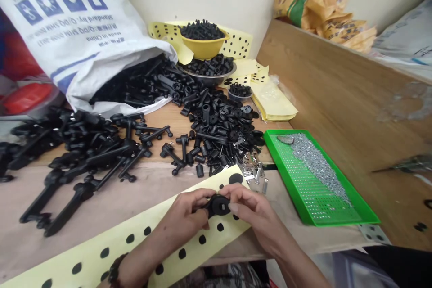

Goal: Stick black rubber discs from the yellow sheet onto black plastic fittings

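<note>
My left hand (184, 220) and my right hand (251, 209) meet low in the middle, both pinched round one small round black plastic part (219, 205). They hover just above a long pale yellow sheet (135, 238) dotted with black round stickers, which runs from the lower left towards the middle. Beyond my fingers lies a heap of small black plastic parts (219, 130) with a few small metal clips (253, 173) at its near edge.
Long black handle parts (84, 157) spread across the left. A white sack (74, 31) spills more black parts. A yellow bowl (204, 47) and a steel bowl (211, 78) stand at the back. A green tray (317, 189) of small metal pieces sits right, beside a wooden board (354, 99).
</note>
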The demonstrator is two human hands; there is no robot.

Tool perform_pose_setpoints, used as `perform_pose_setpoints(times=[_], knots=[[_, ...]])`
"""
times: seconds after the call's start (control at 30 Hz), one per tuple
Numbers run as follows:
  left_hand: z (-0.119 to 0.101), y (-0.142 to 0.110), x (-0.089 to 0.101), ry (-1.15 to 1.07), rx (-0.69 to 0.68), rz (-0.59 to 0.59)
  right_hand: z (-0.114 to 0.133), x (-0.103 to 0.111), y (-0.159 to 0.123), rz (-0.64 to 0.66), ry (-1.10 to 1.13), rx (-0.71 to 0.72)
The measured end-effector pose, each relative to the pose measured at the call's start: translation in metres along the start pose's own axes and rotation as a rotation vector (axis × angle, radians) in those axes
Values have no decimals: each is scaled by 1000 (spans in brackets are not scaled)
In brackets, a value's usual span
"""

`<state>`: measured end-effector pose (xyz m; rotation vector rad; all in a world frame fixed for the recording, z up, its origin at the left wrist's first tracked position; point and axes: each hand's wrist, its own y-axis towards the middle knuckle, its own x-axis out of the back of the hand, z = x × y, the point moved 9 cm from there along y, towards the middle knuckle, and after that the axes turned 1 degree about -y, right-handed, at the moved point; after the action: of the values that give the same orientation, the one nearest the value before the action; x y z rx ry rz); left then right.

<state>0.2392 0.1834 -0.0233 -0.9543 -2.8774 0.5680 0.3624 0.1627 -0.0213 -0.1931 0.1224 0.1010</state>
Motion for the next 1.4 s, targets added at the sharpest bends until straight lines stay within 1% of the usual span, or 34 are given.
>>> perform_pose_setpoints(times=[0.23,0.47,0.63,0.8,0.87,0.97,1.03,1.1,1.23,1.4], knots=[[-3,-3,0,42,-27,-8,3,0,2,-19,-66,11],[-4,-5,-1,37,-37,20,8,-2,2,-10,-137,44],[-2,-5,2,97,-24,-22,10,-2,2,-4,-169,55],[1,-3,2,141,-37,-43,13,-4,3,-5,-215,103],[1,-3,4,170,-45,-78,14,-5,3,-7,-265,135],[-2,-4,8,251,-81,-159,16,-5,1,-34,-409,190],[-4,-6,10,296,-100,-200,15,-6,-1,-57,-508,197],[-4,-8,10,302,-112,-218,13,-6,-2,-65,-550,182],[-5,-12,9,270,-128,-233,4,-8,-3,-65,-462,129],[-6,-16,12,231,-121,-282,-12,-17,-2,-25,-150,27]])
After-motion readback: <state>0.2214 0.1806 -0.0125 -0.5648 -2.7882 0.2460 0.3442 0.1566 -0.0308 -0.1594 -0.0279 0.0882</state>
